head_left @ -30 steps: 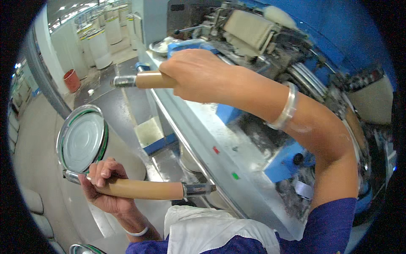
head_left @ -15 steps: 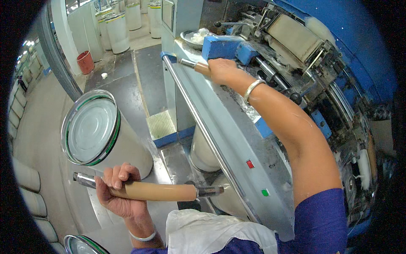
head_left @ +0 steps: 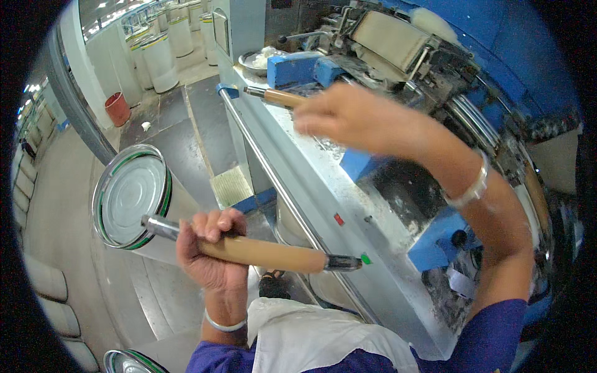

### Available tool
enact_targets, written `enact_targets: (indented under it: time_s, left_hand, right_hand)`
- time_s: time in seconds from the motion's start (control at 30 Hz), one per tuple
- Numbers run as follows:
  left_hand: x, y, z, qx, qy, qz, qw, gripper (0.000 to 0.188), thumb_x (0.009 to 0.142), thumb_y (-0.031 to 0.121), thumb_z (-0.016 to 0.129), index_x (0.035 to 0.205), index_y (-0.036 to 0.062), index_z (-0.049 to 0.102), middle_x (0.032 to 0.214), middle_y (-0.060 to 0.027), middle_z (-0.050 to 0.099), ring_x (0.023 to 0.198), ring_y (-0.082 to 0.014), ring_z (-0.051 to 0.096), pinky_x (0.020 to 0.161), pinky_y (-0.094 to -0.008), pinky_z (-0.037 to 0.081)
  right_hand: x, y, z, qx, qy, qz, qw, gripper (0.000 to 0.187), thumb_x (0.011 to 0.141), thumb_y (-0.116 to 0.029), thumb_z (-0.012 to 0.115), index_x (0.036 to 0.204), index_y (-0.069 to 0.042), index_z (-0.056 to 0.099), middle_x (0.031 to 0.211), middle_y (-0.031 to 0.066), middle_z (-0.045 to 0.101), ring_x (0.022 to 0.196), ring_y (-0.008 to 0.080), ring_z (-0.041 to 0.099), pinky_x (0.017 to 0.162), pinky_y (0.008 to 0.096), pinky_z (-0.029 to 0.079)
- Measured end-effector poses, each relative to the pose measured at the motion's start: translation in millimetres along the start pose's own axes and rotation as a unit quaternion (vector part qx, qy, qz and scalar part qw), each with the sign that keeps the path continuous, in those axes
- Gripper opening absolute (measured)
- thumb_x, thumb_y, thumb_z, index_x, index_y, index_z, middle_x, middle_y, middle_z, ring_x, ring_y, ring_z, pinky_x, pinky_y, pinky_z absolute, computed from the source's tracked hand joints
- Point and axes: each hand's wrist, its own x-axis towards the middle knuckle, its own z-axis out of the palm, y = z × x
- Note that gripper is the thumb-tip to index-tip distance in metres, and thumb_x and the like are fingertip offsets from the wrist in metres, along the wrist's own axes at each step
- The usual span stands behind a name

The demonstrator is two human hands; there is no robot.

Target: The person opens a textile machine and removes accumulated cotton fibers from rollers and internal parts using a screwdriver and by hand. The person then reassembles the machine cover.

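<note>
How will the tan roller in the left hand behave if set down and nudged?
The tan roller may roll readily, being cylindrical. It's probably stiff: the left hand grips it off-centre without obvious sag. Its shiny metal ends could be slippery.

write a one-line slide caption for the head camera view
At a grey machine, a person's left hand grips a tan roller while the blurred right hand partly hides a second roller.

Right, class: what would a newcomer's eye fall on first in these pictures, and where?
Probably the tan roller with metal ends, held in the left fingers at lower centre. Next, the blurred right fingers, at upper centre beside a second roller; whether they grip it is unclear. Then the big round can with the green-banded rim, at left.
</note>
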Motion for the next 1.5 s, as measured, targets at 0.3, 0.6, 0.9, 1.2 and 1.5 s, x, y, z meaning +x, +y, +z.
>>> enact_targets:
  time_s: [0.3,0.6,0.9,1.2,1.5]
  left_hand:
    - [-42,-113,38,0.047,-0.07,-0.164,0.983,0.033,0.092,0.031,0.055,0.067,0.0101,0.048,0.067,-0.0045,0.053,0.079,-0.0216,0.052,0.092,-0.0394,0.041]
    - [-72,-201,79,0.09,-0.25,-0.35,0.898,0.05,0.096,0.056,0.046,0.082,0.0086,0.055,0.083,-0.0079,0.058,0.094,-0.0232,0.057,0.099,-0.0438,0.041]
    - [-67,-211,66,0.238,-0.374,-0.526,0.726,0.072,0.073,0.029,0.082,0.13,-0.0058,0.053,0.12,-0.0224,0.062,0.115,-0.0355,0.059,0.105,-0.0476,0.04]
    - [-35,-232,72,0.311,-0.393,-0.391,0.772,0.05,0.078,0.037,0.078,0.102,-0.0051,0.068,0.094,-0.0211,0.069,0.09,-0.0328,0.069,0.089,-0.0448,0.051]
    - [-34,-247,89,0.304,-0.407,-0.398,0.764,0.043,0.076,0.035,0.08,0.093,-0.0035,0.069,0.086,-0.0199,0.07,0.082,-0.0313,0.07,0.084,-0.0432,0.053]
  right_hand:
    - [-175,-76,65,0.195,-0.075,0.135,0.969,0.066,0.074,-0.054,0.074,0.105,0.004,0.064,0.089,0.0208,0.068,0.082,0.0269,0.067,0.072,0.0372,0.051]
    - [-274,-70,83,0.41,0.114,0.31,0.85,0.042,0.069,-0.032,0.073,0.087,0.004,0.063,0.074,0.0121,0.065,0.067,0.0218,0.061,0.06,0.0352,0.047]
    - [-411,-4,-21,-0.005,0.293,0.459,0.839,0.046,0.067,-0.03,0.073,0.098,0.003,0.066,0.08,0.0192,0.067,0.075,0.0273,0.066,0.07,0.038,0.051]
    - [-462,100,-47,-0.173,0.288,0.505,0.795,0.048,0.064,-0.033,0.074,0.098,0.0,0.067,0.091,0.0215,0.067,0.087,0.0384,0.065,0.08,0.0438,0.051]
    - [-470,109,-26,-0.206,0.255,0.466,0.822,0.049,0.067,-0.035,0.073,0.107,-0.008,0.069,0.105,0.0183,0.064,0.101,0.0363,0.061,0.089,0.0444,0.048]
